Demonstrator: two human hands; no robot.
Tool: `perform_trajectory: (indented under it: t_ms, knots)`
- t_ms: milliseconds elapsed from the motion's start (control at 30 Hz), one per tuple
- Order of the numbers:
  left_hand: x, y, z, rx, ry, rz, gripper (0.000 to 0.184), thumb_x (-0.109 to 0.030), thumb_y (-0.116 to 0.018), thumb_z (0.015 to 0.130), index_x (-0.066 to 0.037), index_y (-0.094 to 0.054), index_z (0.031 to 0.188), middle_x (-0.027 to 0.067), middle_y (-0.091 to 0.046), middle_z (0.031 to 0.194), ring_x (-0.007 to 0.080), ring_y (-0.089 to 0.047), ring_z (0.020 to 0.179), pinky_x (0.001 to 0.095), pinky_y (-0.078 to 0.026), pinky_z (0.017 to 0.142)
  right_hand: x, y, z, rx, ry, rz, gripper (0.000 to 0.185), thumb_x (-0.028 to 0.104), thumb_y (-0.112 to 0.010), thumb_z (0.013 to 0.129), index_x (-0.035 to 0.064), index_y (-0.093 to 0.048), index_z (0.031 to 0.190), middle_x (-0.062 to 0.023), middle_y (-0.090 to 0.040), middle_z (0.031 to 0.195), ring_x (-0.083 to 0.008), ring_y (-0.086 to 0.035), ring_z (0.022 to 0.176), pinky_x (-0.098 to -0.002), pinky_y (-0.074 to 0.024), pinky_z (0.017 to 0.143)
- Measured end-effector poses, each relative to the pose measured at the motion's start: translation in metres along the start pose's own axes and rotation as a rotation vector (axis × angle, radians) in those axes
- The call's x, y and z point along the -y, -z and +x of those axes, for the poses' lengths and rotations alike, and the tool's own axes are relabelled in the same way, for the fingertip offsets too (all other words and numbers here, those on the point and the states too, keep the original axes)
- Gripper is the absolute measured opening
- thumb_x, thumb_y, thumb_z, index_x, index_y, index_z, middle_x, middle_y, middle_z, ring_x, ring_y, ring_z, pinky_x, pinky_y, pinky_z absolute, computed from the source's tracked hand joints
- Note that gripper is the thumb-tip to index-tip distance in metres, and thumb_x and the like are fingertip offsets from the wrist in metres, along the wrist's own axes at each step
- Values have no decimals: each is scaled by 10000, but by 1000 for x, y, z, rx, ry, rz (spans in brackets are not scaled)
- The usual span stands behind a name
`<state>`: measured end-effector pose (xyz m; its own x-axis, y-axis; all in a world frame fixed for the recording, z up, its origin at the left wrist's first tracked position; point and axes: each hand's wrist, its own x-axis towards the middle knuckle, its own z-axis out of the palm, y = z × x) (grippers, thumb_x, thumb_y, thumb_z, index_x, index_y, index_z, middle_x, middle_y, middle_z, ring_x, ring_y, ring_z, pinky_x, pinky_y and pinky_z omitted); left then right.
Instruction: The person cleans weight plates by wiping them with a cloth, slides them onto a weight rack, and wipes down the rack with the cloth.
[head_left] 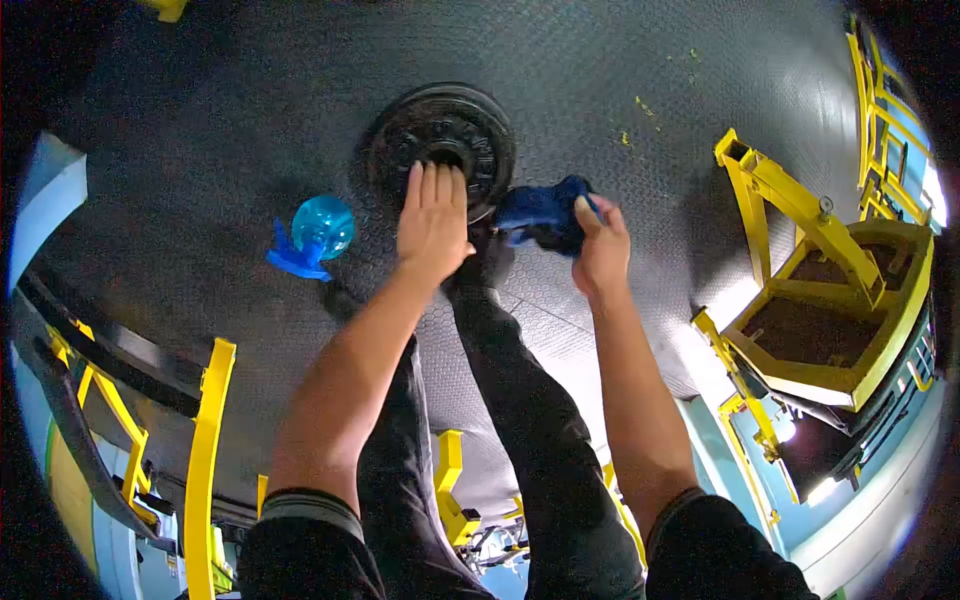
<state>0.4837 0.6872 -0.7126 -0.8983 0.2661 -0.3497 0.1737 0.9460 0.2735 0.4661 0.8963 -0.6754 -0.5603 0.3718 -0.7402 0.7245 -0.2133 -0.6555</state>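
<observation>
Nearest, below both hands, are the legs in dark trousers (525, 395). The left hand (432, 230) lies over the near part of a round black weight plate with raised markings (490, 135), its fingers straight and side by side, nothing visible in its grasp; whether the palm presses down, I cannot tell. The right hand (604, 250) is clamped on a crumpled dark-blue cloth (545, 215), which hangs between that hand and the plate's rim (motion blurs it, so contact is unclear). Left of the left hand, apart from both hands, a round translucent turquoise bottle with a blue spray head (323, 226) rests on the black textured floor (250, 120). As things lie, the plate is flat and the cloth is in hand, but off the plate's centre; no finished result shows, and how much remains cannot be judged. Farther out, right of the right hand, is a yellow metal frame (800, 215).
</observation>
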Motion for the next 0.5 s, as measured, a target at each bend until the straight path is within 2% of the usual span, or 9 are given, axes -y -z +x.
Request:
perform_trajectory:
  t_ms: [33,100,133,233,300,367,433,500]
  knots:
    - [0,-5,9,1,-7,-3,766,-372,-790,635,4,-468,1219,144,-503,1192,306,-451,1150,459,-223,1111,4,9,-13,-7,1,1,279,125,-658,864,31,-534,1096,-73,-625,955,-173,-614,843,-350,-511,789]
    - [3,-12,19,77,5,61,740,-383,-817,584,-22,-494,1143,122,-516,1093,284,-468,1117,454,-213,1116,14,24,-38,-11,-228,259,334,37,-674,815,29,-545,1123,-92,-616,989,-212,-627,884,-333,-520,796]
    - [3,-5,20,141,16,26,699,-384,-830,559,-49,-501,1077,97,-510,1013,263,-481,1084,453,-211,1119,17,32,-48,-16,-230,262,334,37,-674,815,29,-545,1123,-92,-616,989,-212,-627,884,-333,-520,796]
    - [0,-5,18,131,32,39,690,-374,-827,557,-49,-497,1069,92,-511,1004,259,-486,1075,455,-222,1112,20,55,-71,254,-516,174,404,-53,-641,715,15,-545,1102,-121,-627,1004,-236,-623,917,-386,-504,854]
    - [2,-1,19,143,23,57,703,-380,-821,554,-43,-492,1076,102,-514,1022,262,-484,1082,459,-231,1106,-5,82,-76,290,-571,294,383,-31,-562,749,-1,-538,1130,-109,-627,1036,-224,-605,941,-379,-471,906]
    - [6,7,16,129,-22,-2,562,-296,-788,589,-47,-527,1019,109,-532,999,266,-512,1009,445,-241,1107,14,78,-96,289,-473,358,417,-49,-504,735,4,-534,1147,-114,-629,1021,-223,-606,930,-361,-465,910]
    - [12,25,13,108,-53,-2,599,-327,-795,557,-36,-531,1009,129,-542,1020,285,-510,1035,435,-254,1096,30,73,-108,238,-430,337,426,-63,-518,722,11,-534,1140,-97,-628,1002,-202,-602,900,-330,-458,896]
    - [25,56,12,251,-162,-57,637,-342,-793,523,-16,-534,1005,154,-548,1034,306,-506,1052,420,-261,1084,29,74,-113,123,-183,-54,418,-75,-532,718,5,-534,1128,-69,-621,971,-171,-595,872,-303,-462,858]
